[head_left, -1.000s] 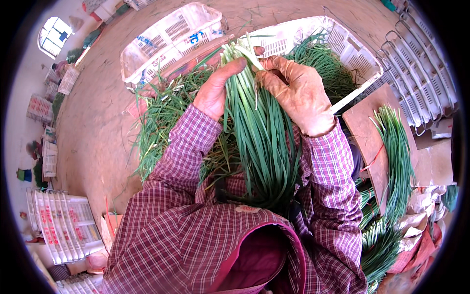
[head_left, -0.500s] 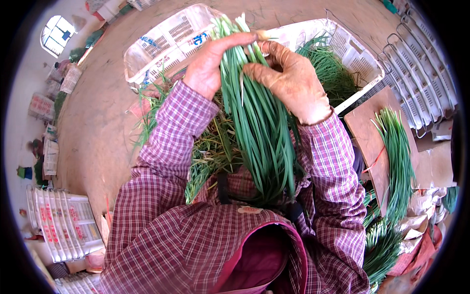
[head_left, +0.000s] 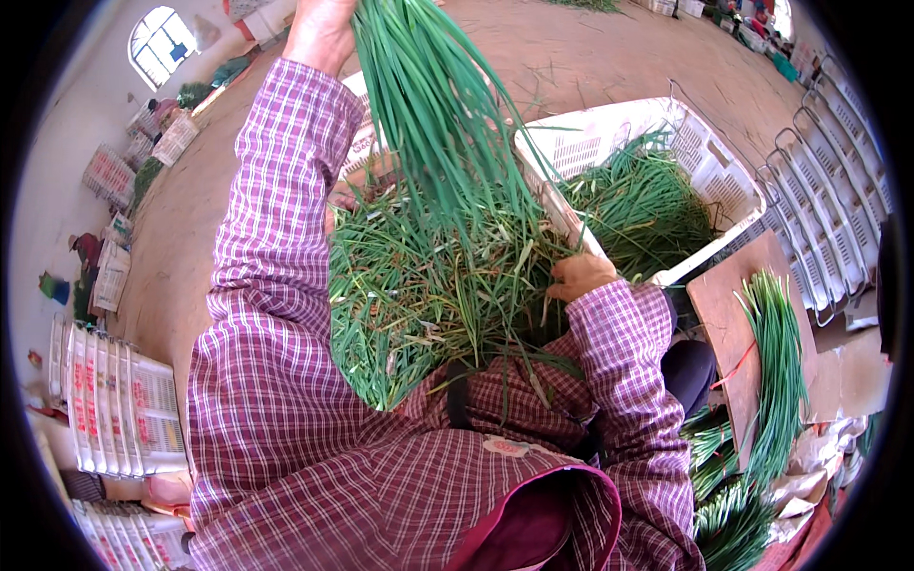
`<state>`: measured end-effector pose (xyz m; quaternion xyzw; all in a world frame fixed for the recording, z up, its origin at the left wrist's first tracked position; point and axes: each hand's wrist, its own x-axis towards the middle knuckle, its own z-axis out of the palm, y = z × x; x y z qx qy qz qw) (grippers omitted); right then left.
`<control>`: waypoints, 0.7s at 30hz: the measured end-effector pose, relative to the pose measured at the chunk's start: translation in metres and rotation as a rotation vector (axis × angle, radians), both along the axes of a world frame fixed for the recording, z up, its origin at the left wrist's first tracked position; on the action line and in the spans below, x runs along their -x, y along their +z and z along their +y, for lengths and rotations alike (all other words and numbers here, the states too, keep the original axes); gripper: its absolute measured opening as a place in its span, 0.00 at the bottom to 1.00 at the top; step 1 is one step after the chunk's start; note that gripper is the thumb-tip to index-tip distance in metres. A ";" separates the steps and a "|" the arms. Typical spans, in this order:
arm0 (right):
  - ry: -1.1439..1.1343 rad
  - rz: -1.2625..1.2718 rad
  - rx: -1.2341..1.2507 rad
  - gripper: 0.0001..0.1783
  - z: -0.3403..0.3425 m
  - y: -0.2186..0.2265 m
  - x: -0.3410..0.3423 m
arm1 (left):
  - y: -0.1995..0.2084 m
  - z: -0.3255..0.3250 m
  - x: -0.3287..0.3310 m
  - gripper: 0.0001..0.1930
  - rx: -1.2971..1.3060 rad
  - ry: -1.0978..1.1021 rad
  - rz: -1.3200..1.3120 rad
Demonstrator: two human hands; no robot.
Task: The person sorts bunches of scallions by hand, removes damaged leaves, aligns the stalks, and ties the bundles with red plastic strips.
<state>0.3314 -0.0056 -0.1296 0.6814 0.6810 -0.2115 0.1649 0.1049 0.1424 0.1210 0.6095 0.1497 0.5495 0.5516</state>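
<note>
At the top, my left hand point(head_left: 322, 36) is closed round the upper end of a bunch of garlic chives point(head_left: 428, 95). The bunch hangs down, its leaf tips fanning over a heap of loose, partly yellowed leaves point(head_left: 428, 295) in front of my body. My right hand point(head_left: 581, 276) is low at the right edge of this heap, below the bunch and apart from it. Its fingers are curled in among the leaves and partly hidden, so what they hold cannot be made out.
A white plastic crate point(head_left: 609, 119) with green leaves stands at the far right of the heap. Right of me a bundle of chives point(head_left: 776, 352) lies over a brown board point(head_left: 709, 295). Stacked white crates point(head_left: 828, 190) stand at the right, more crates point(head_left: 124, 400) at the left.
My left hand has lifted the bunch up and away, its leaves now spreading loosely. My right hand has let go of the bunch and dropped down to the heap. The view has shifted a little.
</note>
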 end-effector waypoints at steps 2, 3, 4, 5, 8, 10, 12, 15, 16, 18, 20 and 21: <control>-0.091 0.341 -0.376 0.18 -0.015 -0.008 -0.017 | -0.008 -0.023 -0.013 0.08 -0.431 0.332 0.153; -0.129 0.430 -0.535 0.19 -0.014 -0.008 -0.032 | -0.015 -0.034 -0.027 0.09 -0.541 0.480 0.321; -0.145 0.528 -0.697 0.20 -0.008 -0.005 -0.038 | -0.030 -0.035 -0.034 0.08 -0.533 0.398 0.288; -0.250 0.486 -0.697 0.18 -0.008 0.029 -0.026 | -0.046 -0.028 -0.031 0.08 -0.663 0.466 0.458; -0.300 0.861 -0.943 0.09 -0.014 0.043 -0.033 | -0.080 -0.052 -0.067 0.09 -1.089 0.478 0.467; -0.248 0.896 -0.996 0.12 -0.014 0.023 -0.053 | -0.112 -0.072 -0.095 0.11 -1.156 0.442 0.507; -0.308 0.959 -1.002 0.13 -0.026 0.006 -0.080 | -0.141 -0.106 -0.127 0.09 -1.212 0.367 0.478; -0.633 1.786 -0.632 0.13 -0.042 -0.017 -0.091 | -0.211 -0.156 -0.145 0.09 -1.082 0.061 0.508; -0.562 1.555 -0.708 0.12 -0.054 -0.010 -0.093 | -0.234 -0.176 -0.153 0.10 -1.110 0.019 0.586; -0.673 1.303 -0.819 0.10 -0.076 0.007 -0.089 | -0.269 -0.224 -0.168 0.07 -1.148 -0.056 0.604; -0.692 1.253 -0.859 0.11 -0.096 -0.002 -0.106 | -0.288 -0.265 -0.179 0.06 -1.108 -0.175 0.558; -0.677 1.260 -0.823 0.11 -0.105 -0.005 -0.112 | -0.295 -0.273 -0.182 0.06 -1.091 -0.195 0.545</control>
